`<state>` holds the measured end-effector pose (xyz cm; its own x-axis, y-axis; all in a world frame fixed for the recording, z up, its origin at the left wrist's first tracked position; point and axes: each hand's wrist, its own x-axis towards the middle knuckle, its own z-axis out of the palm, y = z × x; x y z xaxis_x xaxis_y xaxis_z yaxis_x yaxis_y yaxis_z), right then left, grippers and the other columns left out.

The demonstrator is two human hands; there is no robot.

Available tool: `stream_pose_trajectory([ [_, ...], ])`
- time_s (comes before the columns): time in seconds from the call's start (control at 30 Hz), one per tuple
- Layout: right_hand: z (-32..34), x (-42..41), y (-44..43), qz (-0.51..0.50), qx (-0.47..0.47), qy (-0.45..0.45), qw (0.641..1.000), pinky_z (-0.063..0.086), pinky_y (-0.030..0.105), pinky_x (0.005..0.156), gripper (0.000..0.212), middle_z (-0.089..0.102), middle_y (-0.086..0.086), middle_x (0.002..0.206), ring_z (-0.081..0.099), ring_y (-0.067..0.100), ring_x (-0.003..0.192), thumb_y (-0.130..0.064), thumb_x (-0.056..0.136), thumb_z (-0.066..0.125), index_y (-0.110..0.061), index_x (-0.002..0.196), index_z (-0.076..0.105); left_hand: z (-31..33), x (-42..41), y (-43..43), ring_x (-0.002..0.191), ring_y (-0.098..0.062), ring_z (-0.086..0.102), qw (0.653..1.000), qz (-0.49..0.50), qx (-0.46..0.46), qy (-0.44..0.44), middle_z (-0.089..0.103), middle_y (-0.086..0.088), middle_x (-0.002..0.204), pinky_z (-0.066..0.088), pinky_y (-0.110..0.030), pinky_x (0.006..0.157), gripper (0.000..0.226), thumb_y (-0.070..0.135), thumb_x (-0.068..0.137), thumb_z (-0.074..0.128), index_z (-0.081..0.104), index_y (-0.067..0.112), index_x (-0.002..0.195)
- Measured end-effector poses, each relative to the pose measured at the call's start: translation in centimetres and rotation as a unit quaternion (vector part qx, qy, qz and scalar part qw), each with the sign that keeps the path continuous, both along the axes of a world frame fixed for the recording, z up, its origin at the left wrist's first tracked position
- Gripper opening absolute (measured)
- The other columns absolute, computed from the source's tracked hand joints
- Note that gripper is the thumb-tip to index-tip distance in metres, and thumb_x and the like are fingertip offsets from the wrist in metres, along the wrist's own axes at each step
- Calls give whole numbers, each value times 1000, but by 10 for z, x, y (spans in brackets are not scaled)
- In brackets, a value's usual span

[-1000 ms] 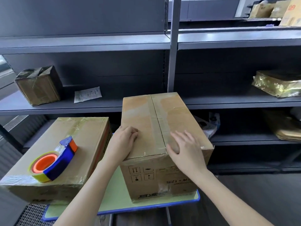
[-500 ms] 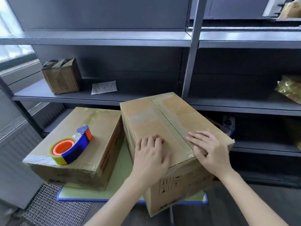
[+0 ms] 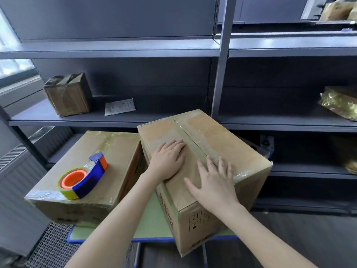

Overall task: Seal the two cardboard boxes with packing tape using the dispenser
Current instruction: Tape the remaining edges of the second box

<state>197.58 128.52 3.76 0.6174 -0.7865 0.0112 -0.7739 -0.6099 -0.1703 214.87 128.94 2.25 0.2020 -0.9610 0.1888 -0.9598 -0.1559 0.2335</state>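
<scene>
Cardboard tall box (image 3: 212, 144) overhangs the worktop (image 3: 150, 215) edge; left hand (image 3: 168, 159) and right hand (image 3: 214, 182) press flat, fingers straight, on its taped top. Harder pressure may tip it off. Dispenser (image 3: 83, 178) lies on the low box (image 3: 116, 151).

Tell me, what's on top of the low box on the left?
A blue and orange tape dispenser lies on the low box. Shiny clear tape wraps its edges. The cardboard under the dispenser is hidden.

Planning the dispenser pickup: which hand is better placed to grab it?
Left. The left hand rests flat on the taller box, on the side nearest the tape dispenser lying on the lower box; the right hand rests farther right.
</scene>
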Motion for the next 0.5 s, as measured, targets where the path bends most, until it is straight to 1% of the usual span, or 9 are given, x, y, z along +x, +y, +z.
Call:
stream_pose_trajectory([
  [0.1, 2, 13, 12, 16, 5, 27, 999, -8, 58, 113, 100, 0, 13, 157, -7, 36, 143, -83, 76, 20, -17, 150, 7, -3, 0, 3, 142, -8, 19, 1000, 11, -3, -9, 29, 11, 152, 7, -28, 115, 45, 33, 100, 32, 32, 25, 144],
  [0.17, 1, 21, 22, 31, 5, 42, 999, -9, 57, 112, 112, -6, 15, 156, -11, 39, 142, -88, 69, 23, -13, 150, 1, -3, 0, 5, 142, -7, 19, 1000, 16, -7, -5, 29, 11, 152, 7, -27, 115, 45, 32, 100, 33, 32, 25, 144],
  [0.2, 0, 23, 25, 36, 4, 52, 998, -10, 57, 112, 115, -8, 17, 156, -13, 40, 141, -89, 68, 25, -12, 150, -1, -2, -1, 6, 142, -7, 19, 1000, 16, -9, -2, 29, 11, 152, 7, -27, 115, 45, 31, 100, 33, 33, 25, 144],
  [0.33, 4, 20, 20, 54, 16, 79, 995, -8, 57, 113, 109, -9, 17, 156, -13, 41, 141, -79, 73, 38, -12, 150, -1, -2, -6, 9, 141, -6, 22, 999, 35, -21, 8, 33, 11, 150, 9, -26, 115, 43, 32, 100, 33, 37, 25, 142],
  [0.43, 11, 8, 9, 110, 42, 91, 989, -7, 57, 113, 106, -11, 15, 156, -14, 40, 141, -72, 75, 45, -13, 149, -1, 1, -22, 10, 138, -7, 26, 997, 77, -26, -5, 36, 12, 148, 12, -26, 113, 41, 31, 99, 32, 40, 25, 139],
  [0.5, 16, -6, 1, 153, 58, 100, 981, -7, 56, 113, 106, -13, 12, 156, -17, 36, 141, -68, 75, 49, -15, 149, -3, 2, -36, 13, 137, -10, 28, 995, 96, -22, -23, 37, 11, 147, 16, -28, 111, 41, 32, 99, 28, 40, 25, 138],
])
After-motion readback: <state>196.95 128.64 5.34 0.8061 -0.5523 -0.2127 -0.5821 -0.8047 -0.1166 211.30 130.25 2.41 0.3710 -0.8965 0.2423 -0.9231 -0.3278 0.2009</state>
